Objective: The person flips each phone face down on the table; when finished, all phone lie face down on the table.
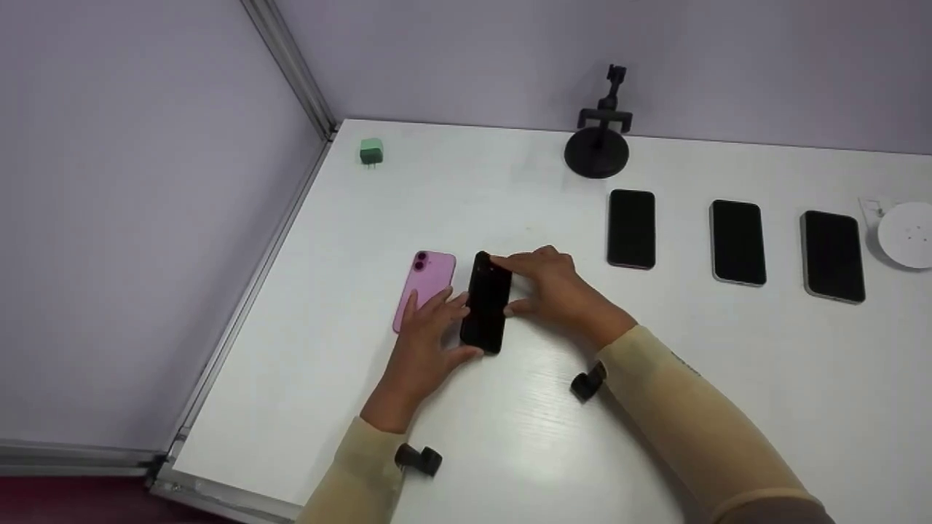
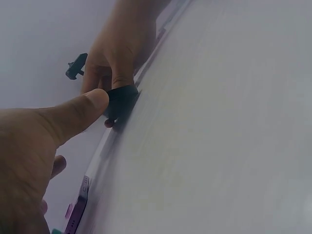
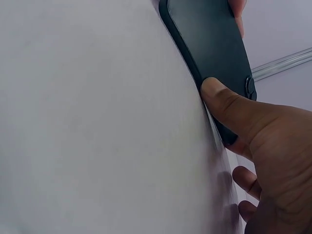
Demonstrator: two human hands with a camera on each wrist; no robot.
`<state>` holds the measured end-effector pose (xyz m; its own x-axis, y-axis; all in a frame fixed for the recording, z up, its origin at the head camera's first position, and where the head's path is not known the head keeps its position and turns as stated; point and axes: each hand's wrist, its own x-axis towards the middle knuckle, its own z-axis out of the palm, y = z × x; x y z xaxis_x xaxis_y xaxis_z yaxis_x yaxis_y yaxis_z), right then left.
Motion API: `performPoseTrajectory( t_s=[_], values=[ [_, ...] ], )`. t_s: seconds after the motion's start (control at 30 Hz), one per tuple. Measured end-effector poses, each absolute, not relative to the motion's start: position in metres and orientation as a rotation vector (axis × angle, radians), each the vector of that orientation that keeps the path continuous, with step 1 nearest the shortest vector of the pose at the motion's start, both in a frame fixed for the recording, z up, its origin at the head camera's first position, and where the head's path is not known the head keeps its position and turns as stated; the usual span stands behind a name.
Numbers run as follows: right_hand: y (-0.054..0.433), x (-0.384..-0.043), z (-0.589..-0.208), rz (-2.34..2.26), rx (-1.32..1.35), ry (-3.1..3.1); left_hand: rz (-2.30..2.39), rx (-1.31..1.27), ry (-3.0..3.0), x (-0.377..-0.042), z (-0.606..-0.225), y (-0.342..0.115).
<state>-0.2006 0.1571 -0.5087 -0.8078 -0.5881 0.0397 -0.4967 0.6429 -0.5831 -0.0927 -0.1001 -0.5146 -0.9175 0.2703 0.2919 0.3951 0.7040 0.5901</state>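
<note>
A black phone (image 1: 486, 309), its back and camera corner facing up, is held between both hands over the white table. My left hand (image 1: 426, 338) grips its lower end, with the thumb at the bottom edge and fingers along the left side. My right hand (image 1: 557, 287) grips the upper end, forefinger at the top and thumb on the right edge. In the right wrist view, that thumb presses the side of the phone (image 3: 209, 44). A pink phone (image 1: 435, 271) lies back up just left of it, partly hidden by my left fingers.
Three phones with dark screens up, a left one (image 1: 631, 229), a middle one (image 1: 737, 242) and a right one (image 1: 834, 256), lie to the right. Behind them stands a black phone stand (image 1: 597, 151). A green charger plug (image 1: 371, 151) and a white round device (image 1: 910, 234) sit farther out.
</note>
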Motion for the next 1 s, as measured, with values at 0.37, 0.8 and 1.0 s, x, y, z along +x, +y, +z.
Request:
performPoseTrajectory(
  t_s=[0.37,0.8,1.0],
  values=[
    [0.158,-0.201,-0.508,-0.783,-0.993,2.686,-0.930,-0.507,-2.796,-0.093,-0.515,-0.105],
    [0.152,-0.202,-0.507,-0.757,-1.005,2.681,-0.866,-0.462,-2.819,-0.095,-0.517,-0.113],
    [0.150,-0.204,-0.507,-0.719,-1.026,2.689,-0.803,-0.438,-2.841,-0.095,-0.516,-0.113]
  ],
)
